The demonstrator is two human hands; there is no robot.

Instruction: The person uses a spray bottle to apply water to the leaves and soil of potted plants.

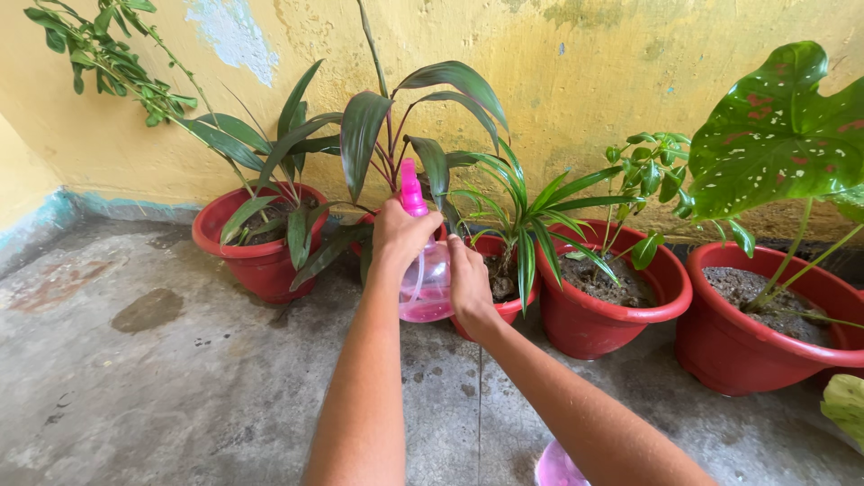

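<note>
- Hidden or cut off: the pink spray bottle [423, 270] is partly covered by both hands; only its nozzle top and a strip of clear pink body show between them. The fingertips lie on the far side and cannot be made out. A pink rounded object [556, 468] is cut by the lower edge, behind the right forearm. A pale leaf [846, 407] is cut by the right edge.
- Partly screened: the small red pot [504, 310] behind the bottle is masked by the right hand and by striped leaves.
- Edges and open room: the grey concrete floor [180, 378] lies bare to the left and toward the viewer. Along the yellow wall [585, 72] stand a left red pot [261, 252], a middle red pot [612, 306] and a right red pot [765, 333], close together, leaves overlapping.
- Bottle and fingers: the left hand [400, 236] wraps the neck just below the nozzle, fingers closed round it; the right hand [468, 283] presses against the body's right side, fingers curled on it. The bottle stands upright above the floor, just before the dark-leaved plant [378, 135].
</note>
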